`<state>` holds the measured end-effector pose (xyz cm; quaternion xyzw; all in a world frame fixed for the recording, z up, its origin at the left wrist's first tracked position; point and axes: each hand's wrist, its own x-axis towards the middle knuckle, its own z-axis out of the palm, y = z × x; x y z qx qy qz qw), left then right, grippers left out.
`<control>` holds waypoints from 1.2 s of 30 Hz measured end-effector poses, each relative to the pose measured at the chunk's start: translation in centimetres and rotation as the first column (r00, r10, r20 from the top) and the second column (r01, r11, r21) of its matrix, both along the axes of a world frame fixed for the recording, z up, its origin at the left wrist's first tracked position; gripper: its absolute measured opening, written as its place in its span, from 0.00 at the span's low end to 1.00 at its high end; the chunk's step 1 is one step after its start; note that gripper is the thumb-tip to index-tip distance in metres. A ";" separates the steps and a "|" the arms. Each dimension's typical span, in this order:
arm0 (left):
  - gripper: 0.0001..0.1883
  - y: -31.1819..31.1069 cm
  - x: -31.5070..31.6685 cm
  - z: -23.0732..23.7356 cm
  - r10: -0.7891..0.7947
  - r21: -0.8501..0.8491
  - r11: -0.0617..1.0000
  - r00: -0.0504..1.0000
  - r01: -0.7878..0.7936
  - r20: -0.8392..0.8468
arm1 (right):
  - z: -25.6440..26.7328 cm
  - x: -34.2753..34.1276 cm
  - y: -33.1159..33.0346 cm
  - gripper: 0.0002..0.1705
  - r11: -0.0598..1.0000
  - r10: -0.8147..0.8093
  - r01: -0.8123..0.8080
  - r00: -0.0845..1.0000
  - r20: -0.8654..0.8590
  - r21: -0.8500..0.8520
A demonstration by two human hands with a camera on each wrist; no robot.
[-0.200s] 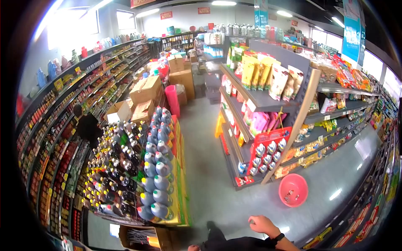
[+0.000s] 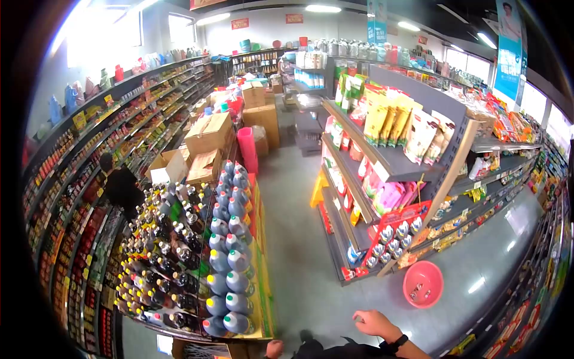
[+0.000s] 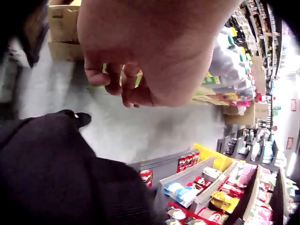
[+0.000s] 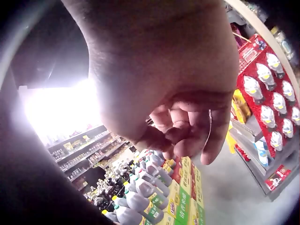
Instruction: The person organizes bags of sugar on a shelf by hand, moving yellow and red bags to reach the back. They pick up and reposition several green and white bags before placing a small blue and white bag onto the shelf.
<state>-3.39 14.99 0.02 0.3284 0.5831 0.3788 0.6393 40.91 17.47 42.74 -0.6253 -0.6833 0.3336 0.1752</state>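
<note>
My left hand (image 2: pixel 274 349) hangs low at the bottom edge of the head view, beside a stack of large grey-blue jugs (image 2: pixel 238 261). Seen from the left wrist, its fingers (image 3: pixel 129 86) droop loosely curled and hold nothing. My right hand (image 2: pixel 375 323) is held out in front of the body, with a dark band (image 2: pixel 396 343) on its wrist. Its fingers (image 4: pixel 187 145) are loosely bent in the right wrist view, and a thin pale line shows along one of them. Beyond this hand, a pink basin (image 2: pixel 431 274) with a few small items inside stands on the floor.
A grey shelf unit (image 2: pixel 412 170) of bagged goods stands ahead right, with a red display card (image 2: pixel 397 230) on its end. Dark bottles (image 2: pixel 161 263) and cardboard boxes (image 2: pixel 209 133) line the left. A person in black (image 2: pixel 121 188) is by the left shelves. The aisle floor (image 2: pixel 293 233) runs between.
The shelf unit looks nearer, and the basin sits slightly lower in the head view. More of my left hand shows at the bottom edge. My right hand keeps nearly the same pose.
</note>
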 end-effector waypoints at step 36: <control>0.44 43.2 2.9 14.8 -0.214 -0.331 0.943 0.697 -0.035 -0.684 | -9.4 1.4 45.5 0.16 0.976 0.194 -0.190 0.981 0.025 -0.108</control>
